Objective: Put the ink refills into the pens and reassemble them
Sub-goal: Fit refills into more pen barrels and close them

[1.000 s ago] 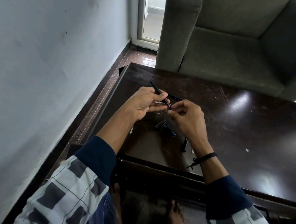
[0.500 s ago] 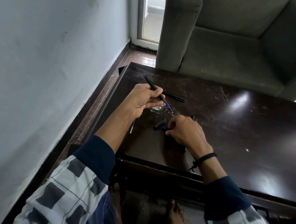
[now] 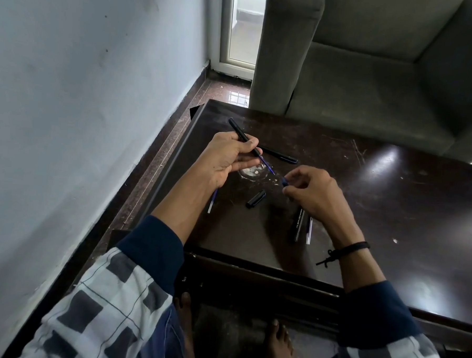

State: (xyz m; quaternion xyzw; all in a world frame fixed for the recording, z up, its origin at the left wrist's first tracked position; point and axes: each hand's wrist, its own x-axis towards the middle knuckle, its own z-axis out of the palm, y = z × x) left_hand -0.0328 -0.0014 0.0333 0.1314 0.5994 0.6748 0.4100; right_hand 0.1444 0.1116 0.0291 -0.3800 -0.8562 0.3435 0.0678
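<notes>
Right hand (image 3: 313,194) has risen from the table (image 3: 391,214) pinching a blue tip piece (image 3: 284,181) — left hand (image 3: 227,162) grips the barrel (image 3: 241,135), refill (image 3: 267,165) protruding; fitting looks next.

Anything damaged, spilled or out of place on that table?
The table is marked: a whitish ring stain by the left hand, which grips a pen barrel, and scratches toward the sofa side. One refill lies apart by the table's left edge, partly under the left forearm. Nothing looks spilled.
</notes>
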